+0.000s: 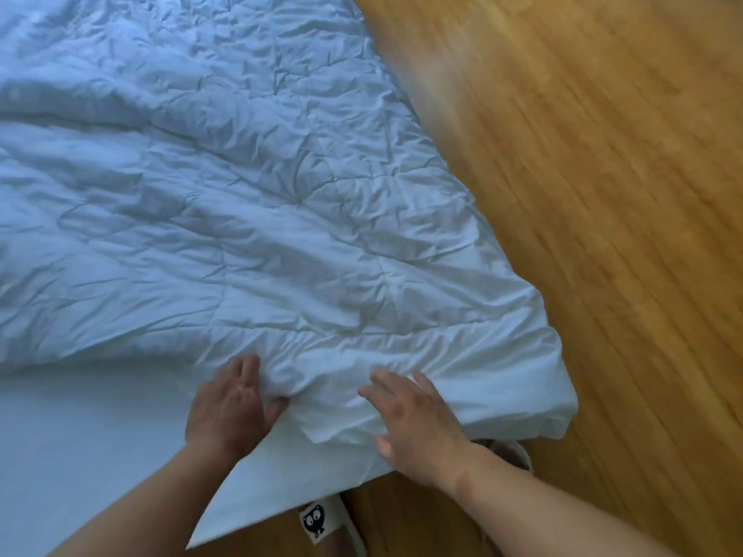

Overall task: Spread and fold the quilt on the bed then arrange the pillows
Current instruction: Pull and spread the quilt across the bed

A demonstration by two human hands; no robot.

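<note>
At the near corner of the bed (pixel 80 436): white quilt (pixel 281 195), crumpled, draped over the edge — left hand (pixel 233 404) pinches its hem, right hand (pixel 414 424) flat on top, fingers spread — wood floor (pixel 603 195) open alongside.

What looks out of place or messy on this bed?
The quilt is heavily creased and lies askew: its near edge slants, leaving the sheet bare at the near left. The left hand pinches a bunched fold at that edge; the right hand rests flat beside it. Nothing looks torn or spilled.
</note>
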